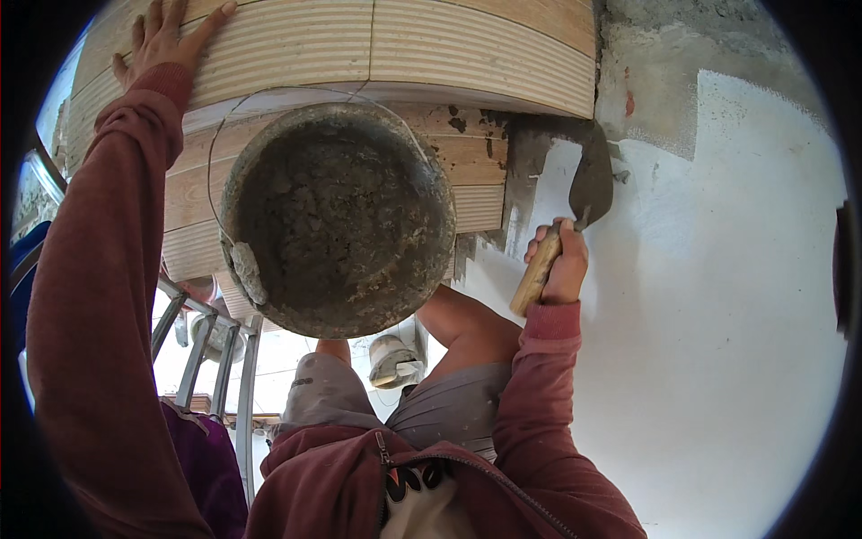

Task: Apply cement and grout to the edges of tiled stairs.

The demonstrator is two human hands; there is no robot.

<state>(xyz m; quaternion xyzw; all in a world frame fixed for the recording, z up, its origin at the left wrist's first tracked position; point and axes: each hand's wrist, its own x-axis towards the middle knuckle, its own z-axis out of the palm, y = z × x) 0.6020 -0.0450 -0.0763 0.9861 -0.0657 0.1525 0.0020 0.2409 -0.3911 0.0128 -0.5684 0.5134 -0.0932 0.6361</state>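
My left hand [166, 43] lies with its fingers spread on a ribbed, wood-look stair tile [287, 40] at the far left. In my right hand [567, 260] is a trowel [593, 175], gripped by its wooden handle. Its mortar-smeared blade points away from me, against the wall beside the steps. Wet grey mortar [507, 193] coats the wall's edge left of the blade. Between my arms stands a large bucket [429, 269], crusted with cement, its wire handle raised on the far side. Dark grey mortar [332, 207] lies inside it.
White painted wall [718, 341] fills the right side, with bare grey cement [651, 81] at the top. A metal railing [244, 395] runs down at the left, near a purple cloth [205, 467]. Below, between my legs, sits a smaller bucket [391, 355]. Mortar spots mark the tiled step [467, 153].
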